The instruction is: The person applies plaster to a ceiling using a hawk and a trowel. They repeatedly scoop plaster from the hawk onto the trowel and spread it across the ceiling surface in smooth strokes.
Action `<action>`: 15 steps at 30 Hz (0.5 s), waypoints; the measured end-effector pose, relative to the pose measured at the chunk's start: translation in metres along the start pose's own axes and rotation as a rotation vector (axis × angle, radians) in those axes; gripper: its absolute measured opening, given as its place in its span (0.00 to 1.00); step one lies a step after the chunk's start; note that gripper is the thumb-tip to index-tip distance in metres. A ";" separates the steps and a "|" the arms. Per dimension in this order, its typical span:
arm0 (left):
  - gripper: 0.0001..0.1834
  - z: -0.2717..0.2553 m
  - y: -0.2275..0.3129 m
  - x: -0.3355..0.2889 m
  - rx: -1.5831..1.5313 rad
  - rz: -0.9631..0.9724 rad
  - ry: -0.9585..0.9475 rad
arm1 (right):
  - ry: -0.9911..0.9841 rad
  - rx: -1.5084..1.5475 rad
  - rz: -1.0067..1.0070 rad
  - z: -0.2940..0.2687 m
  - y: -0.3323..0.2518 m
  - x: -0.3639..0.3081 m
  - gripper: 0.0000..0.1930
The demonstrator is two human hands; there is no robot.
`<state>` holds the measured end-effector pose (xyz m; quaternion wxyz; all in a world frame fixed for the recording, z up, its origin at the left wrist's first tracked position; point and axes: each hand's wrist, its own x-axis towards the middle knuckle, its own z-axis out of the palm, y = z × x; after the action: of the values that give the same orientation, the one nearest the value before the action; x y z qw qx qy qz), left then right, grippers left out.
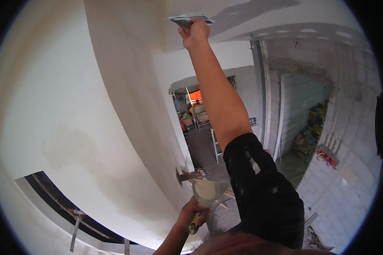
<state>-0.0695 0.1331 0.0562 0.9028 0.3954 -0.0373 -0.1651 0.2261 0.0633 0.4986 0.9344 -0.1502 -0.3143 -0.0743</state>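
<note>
My right hand point(195, 33) is raised high at the end of a stretched arm, its fingers closed round a flat finishing trowel point(179, 19). The trowel's blade lies against or very near the pale ceiling, beside a darker grey, damp-looking patch point(247, 13). Lower down, my left hand point(188, 216) grips a wide putty knife point(195, 224) by its yellow and black handle. A mound of off-white putty point(207, 190) sits on that knife's blade. How the trowel is held underneath is partly hidden by my fingers.
A smooth white surface point(81, 127) fills the left, with a dark rectangular opening point(68, 204) below. Ahead, a doorway point(195, 140) shows clutter and a white metal frame point(216, 145). On the right stands a block wall point(349, 140) with red electrical boxes point(327, 158) and wires.
</note>
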 end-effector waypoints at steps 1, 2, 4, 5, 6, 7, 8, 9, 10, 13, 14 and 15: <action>0.31 0.001 -0.001 0.000 0.004 -0.005 -0.001 | -0.028 0.007 -0.009 0.000 -0.005 -0.002 0.14; 0.31 0.001 -0.001 0.000 -0.002 -0.001 0.002 | -0.057 0.020 -0.011 0.002 -0.008 -0.008 0.14; 0.30 0.000 -0.003 -0.001 -0.014 0.006 0.008 | -0.086 0.043 -0.025 0.007 -0.015 -0.020 0.14; 0.30 -0.003 -0.003 0.001 -0.019 -0.011 -0.011 | -0.094 0.050 -0.035 0.007 -0.021 -0.028 0.14; 0.30 -0.007 -0.004 0.002 -0.022 -0.021 -0.028 | -0.123 0.059 -0.047 0.009 -0.027 -0.036 0.15; 0.29 -0.010 -0.004 0.003 -0.025 -0.032 -0.045 | -0.152 0.067 -0.059 0.011 -0.033 -0.044 0.15; 0.28 -0.009 -0.004 0.003 -0.021 -0.025 -0.053 | -0.181 0.078 -0.072 0.013 -0.040 -0.052 0.15; 0.28 -0.009 -0.004 0.002 -0.016 -0.020 -0.061 | -0.201 0.094 -0.077 0.016 -0.045 -0.058 0.14; 0.27 -0.008 -0.004 0.002 -0.012 -0.014 -0.069 | -0.220 0.109 -0.083 0.018 -0.051 -0.064 0.14; 0.25 0.001 0.000 -0.002 0.014 -0.031 -0.080 | -0.252 0.149 -0.109 0.029 -0.064 -0.090 0.13; 0.26 0.000 0.000 -0.002 0.004 -0.036 -0.087 | -0.259 0.164 -0.117 0.032 -0.067 -0.095 0.13; 0.26 -0.003 -0.001 -0.001 -0.006 -0.041 -0.095 | -0.288 0.165 -0.133 0.034 -0.071 -0.094 0.12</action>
<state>-0.0703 0.1350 0.0537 0.8977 0.3849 -0.0714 -0.2020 0.1157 0.0120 0.4834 0.8820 -0.0611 -0.4590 -0.0877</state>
